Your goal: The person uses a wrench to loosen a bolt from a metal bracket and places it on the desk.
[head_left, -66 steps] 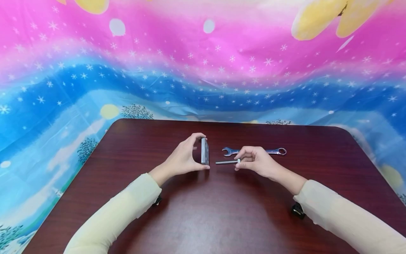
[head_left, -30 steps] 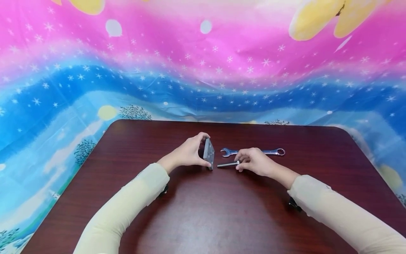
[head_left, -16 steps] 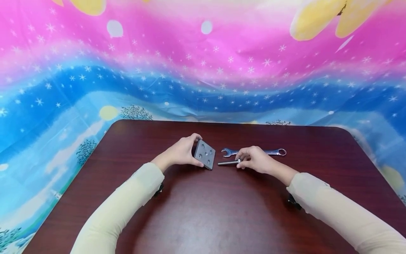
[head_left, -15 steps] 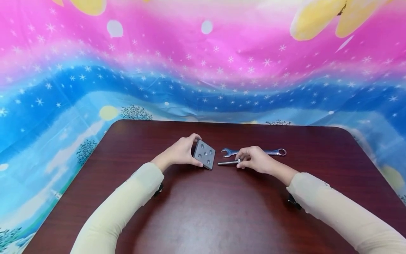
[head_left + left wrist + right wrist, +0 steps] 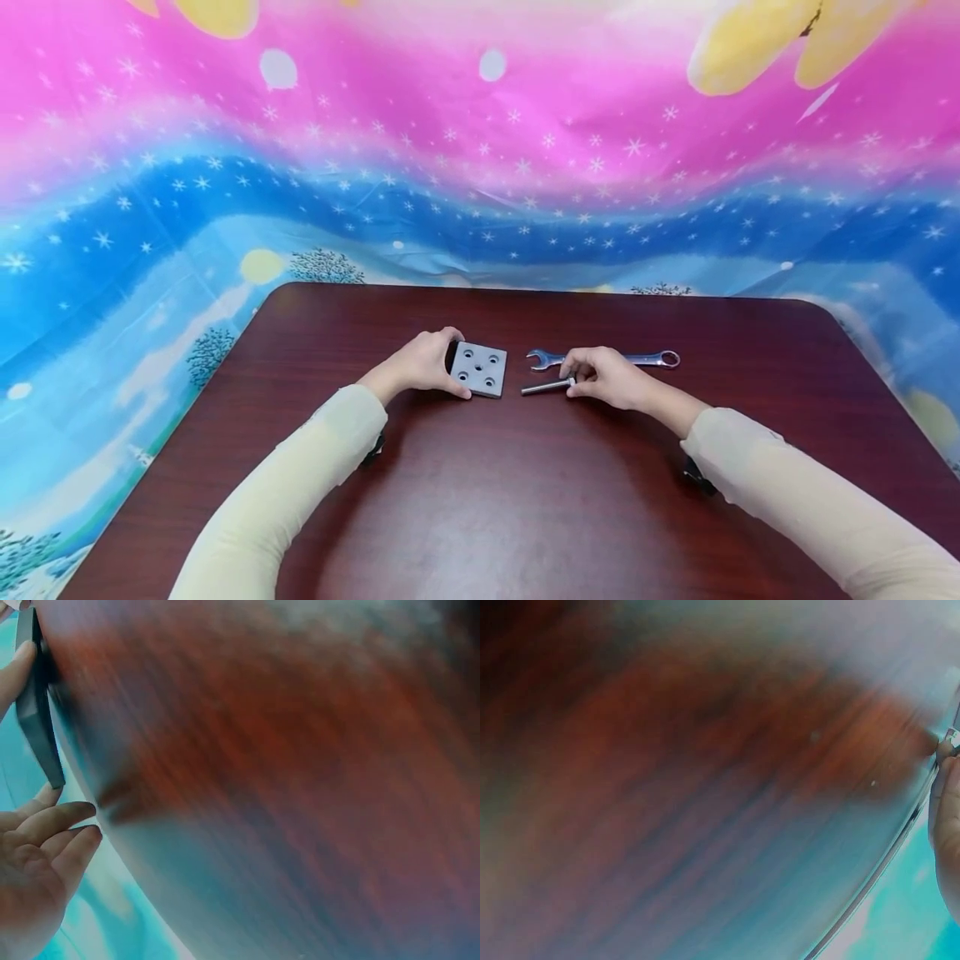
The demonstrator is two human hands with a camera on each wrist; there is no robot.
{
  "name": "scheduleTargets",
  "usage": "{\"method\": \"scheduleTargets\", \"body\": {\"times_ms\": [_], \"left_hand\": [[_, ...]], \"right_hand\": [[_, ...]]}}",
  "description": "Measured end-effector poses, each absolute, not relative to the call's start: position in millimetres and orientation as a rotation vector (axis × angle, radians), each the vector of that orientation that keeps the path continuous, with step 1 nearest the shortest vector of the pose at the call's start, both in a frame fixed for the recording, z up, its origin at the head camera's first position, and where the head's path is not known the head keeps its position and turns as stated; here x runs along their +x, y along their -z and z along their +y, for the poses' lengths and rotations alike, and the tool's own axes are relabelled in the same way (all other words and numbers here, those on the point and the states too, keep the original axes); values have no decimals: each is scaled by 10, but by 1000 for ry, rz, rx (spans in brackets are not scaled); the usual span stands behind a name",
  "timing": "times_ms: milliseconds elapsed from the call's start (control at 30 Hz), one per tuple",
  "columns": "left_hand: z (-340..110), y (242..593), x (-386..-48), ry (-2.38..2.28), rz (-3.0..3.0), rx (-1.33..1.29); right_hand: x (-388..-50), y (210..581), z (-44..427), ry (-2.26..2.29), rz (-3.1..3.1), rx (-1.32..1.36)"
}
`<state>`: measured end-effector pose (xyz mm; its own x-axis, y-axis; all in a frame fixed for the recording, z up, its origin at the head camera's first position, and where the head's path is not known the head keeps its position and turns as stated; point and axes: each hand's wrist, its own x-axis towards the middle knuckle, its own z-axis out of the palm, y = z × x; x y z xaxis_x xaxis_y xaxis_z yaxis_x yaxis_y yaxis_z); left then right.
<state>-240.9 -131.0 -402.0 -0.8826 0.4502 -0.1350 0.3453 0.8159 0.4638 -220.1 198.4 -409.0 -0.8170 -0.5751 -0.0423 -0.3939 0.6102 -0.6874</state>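
Observation:
My left hand (image 5: 422, 362) grips a square grey metal plate (image 5: 478, 382) by its edges, thumb at the near side. Several round holes show on the plate's face, which is turned up toward the head camera. In the left wrist view the plate (image 5: 37, 720) appears edge-on, dark, between thumb and fingertips. To the right, my right hand (image 5: 611, 380) pinches a bolt (image 5: 543, 387) at its head, the shank pointing left toward the plate with a gap between them. Only part of that hand (image 5: 949, 825) enters the right wrist view.
A combination wrench (image 5: 651, 360) lies on the dark red-brown table (image 5: 480, 483), just behind my right hand, which hides its middle. A colourful patterned cloth (image 5: 480, 183) hangs behind the table and along its sides.
The plate has turned from nearly edge-on to showing its holed face and has been lowered. My right hand with the bolt has stayed nearly in place; the wrench has not moved.

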Motion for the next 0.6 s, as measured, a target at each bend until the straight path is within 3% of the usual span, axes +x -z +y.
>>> {"method": "scheduleTargets", "body": {"times_ms": [600], "left_hand": [[-1372,3988,-2351,-561,2655,637]], "right_hand": [[-2118,4128,2060,1026,2620,-855]]}}
